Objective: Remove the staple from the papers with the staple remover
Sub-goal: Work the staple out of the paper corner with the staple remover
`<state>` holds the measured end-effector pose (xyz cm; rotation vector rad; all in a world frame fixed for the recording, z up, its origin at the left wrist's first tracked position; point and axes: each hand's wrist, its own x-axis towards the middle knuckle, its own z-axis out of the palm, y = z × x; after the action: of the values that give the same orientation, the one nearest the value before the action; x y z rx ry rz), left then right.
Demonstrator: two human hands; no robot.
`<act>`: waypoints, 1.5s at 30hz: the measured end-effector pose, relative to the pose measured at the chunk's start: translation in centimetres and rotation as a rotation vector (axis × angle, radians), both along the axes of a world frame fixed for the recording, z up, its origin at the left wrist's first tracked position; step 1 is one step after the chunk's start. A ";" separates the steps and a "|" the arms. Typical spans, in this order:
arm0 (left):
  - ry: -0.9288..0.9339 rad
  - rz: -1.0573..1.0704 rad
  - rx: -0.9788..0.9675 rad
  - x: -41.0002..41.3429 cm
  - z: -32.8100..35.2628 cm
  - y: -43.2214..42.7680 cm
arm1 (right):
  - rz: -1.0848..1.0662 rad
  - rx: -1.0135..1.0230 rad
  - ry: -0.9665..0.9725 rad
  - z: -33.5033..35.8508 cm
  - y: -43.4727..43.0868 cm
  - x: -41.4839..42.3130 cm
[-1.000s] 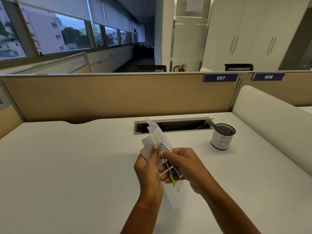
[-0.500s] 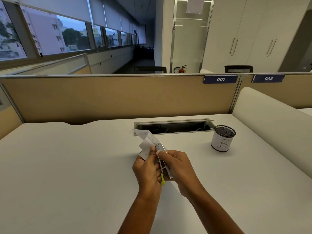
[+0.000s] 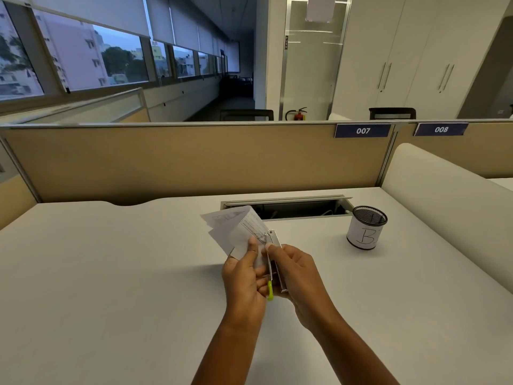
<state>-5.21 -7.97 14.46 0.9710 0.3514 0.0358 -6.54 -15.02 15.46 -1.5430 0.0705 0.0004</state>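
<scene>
Papers (image 3: 236, 227) left of centre: small white sheets, fanned out, raised over white desk (image 3: 111, 273). Pinched near their lower corner by left hand (image 3: 244, 276), thumb pressed flat on the top sheet. Just right of that thumb, staple remover (image 3: 274, 257): slim metal, green tail end, tip up against the paper edge. Gripped along its length in the curled fingers of right hand (image 3: 301, 276). 2 hands close together above the desk. Staple itself too small to make out. Farther right, black mesh cup (image 3: 365, 229) with white wrap marked B, upright on the desk, well apart.
</scene>
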 end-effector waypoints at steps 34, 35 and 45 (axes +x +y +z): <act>-0.106 -0.124 0.341 0.3 1.7 1.3 | -0.056 -0.721 -0.436 0.2 -3.6 0.5; -0.112 -0.121 0.358 0.3 1.8 1.2 | -0.066 -0.739 -0.448 0.5 -3.6 0.5; -0.083 -0.167 0.368 0.1 2.1 1.4 | -0.043 -0.953 -0.628 0.8 -4.0 0.5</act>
<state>-5.10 -6.58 16.54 1.3564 0.1886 -0.0118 -6.01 -19.03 16.28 -2.4156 -0.4564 -0.6272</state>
